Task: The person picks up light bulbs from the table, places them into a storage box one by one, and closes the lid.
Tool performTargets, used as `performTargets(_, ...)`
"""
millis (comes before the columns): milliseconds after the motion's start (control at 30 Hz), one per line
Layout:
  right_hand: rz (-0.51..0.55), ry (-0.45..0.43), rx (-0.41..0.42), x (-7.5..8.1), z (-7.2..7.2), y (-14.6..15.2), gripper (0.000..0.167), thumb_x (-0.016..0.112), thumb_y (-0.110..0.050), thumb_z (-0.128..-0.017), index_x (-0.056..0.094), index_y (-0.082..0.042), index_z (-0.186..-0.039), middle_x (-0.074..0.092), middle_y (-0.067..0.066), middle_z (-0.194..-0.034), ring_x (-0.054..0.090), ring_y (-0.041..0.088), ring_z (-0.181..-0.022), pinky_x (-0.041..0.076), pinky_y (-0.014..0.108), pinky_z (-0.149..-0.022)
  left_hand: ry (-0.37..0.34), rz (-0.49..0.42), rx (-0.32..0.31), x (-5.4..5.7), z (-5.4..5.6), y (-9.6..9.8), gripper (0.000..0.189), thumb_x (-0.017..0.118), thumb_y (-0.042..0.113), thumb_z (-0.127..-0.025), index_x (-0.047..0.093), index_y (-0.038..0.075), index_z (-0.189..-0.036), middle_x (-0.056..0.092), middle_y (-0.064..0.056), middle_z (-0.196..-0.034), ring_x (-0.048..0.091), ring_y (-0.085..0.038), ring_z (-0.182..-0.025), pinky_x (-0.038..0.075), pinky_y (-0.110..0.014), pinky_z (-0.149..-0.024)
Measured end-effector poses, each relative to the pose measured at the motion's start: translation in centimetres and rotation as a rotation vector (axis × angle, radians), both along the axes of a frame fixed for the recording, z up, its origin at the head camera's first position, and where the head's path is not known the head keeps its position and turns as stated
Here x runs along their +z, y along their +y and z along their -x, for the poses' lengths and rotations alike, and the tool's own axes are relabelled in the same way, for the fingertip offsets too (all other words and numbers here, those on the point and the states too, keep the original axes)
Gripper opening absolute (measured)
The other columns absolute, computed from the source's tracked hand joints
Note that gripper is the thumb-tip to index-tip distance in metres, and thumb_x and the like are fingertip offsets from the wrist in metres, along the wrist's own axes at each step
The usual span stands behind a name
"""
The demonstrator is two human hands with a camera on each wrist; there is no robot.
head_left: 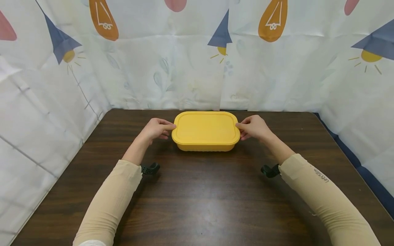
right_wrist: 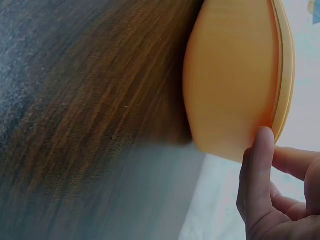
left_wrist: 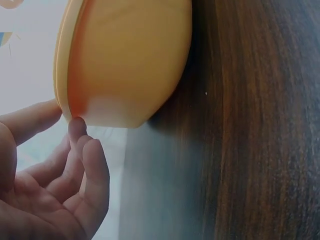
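A yellow rectangular food container [head_left: 206,147] with rounded corners stands near the far edge of the table, its matching lid [head_left: 205,128] on top. At its left end my left hand [head_left: 158,129] pinches the rim, thumb over the lid and fingertips under the lip. My right hand [head_left: 253,127] grips the opposite end the same way. The left wrist view shows the container's side wall [left_wrist: 130,60] beside the thumb and curled fingers [left_wrist: 95,165]. From the right wrist, an index fingertip [right_wrist: 264,137] lies under the lid's edge. The container's inside is hidden by the lid.
The dark brown wooden table [head_left: 203,198] reaches toward me from the container. Behind it hangs a white curtain [head_left: 191,75] printed with lamps and bulbs, with more white cloth at both sides. Black straps [head_left: 150,168] sit at both wrists, below beige sleeves [head_left: 107,201].
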State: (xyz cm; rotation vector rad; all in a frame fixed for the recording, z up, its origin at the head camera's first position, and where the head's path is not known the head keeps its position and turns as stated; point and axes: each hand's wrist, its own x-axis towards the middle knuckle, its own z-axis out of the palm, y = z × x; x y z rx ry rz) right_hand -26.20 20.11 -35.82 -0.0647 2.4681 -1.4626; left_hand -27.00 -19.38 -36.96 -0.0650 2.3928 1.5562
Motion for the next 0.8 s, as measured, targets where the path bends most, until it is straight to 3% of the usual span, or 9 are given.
performTargets(133,0.007,-0.020,0.014,-0.4,0.3,0.2,0.041,0.064,-0.022,-0.104,0.061,0.014,-0.123,0.068,0.015,-0.090,0.070,0.018,-0.068,0.061,0.049,-0.083,-0.016,-0.031,-0.002,-0.2,0.1,-0.1,0.047,0.073,0.028,-0.097,0.065,-0.004,-0.130,0.064,-0.014,-0.125,0.061,-0.041,-0.110,0.061,-0.035,-0.083)
performTargets(433,0.134,-0.135,0.054,-1.1,0.8,1.2,0.049,0.060,-0.023,-0.106,0.051,0.014,-0.137,0.065,0.012,-0.091,0.068,0.017,-0.072,0.063,0.037,-0.078,-0.110,-0.139,-0.014,-0.6,0.4,0.0,0.049,0.073,0.026,-0.098,0.062,-0.005,-0.134,0.061,-0.012,-0.122,0.066,-0.017,-0.078,0.061,-0.030,-0.077)
performTargets(800,0.175,-0.147,0.083,-1.1,0.0,2.1,0.046,0.060,-0.023,-0.107,0.051,0.013,-0.133,0.062,0.012,-0.091,0.067,0.018,-0.073,0.063,0.035,-0.076,-0.125,-0.160,-0.069,-0.5,0.3,0.3,0.046,0.071,0.024,-0.099,0.061,-0.006,-0.133,0.064,-0.006,-0.101,0.065,-0.017,-0.076,0.061,-0.030,-0.074)
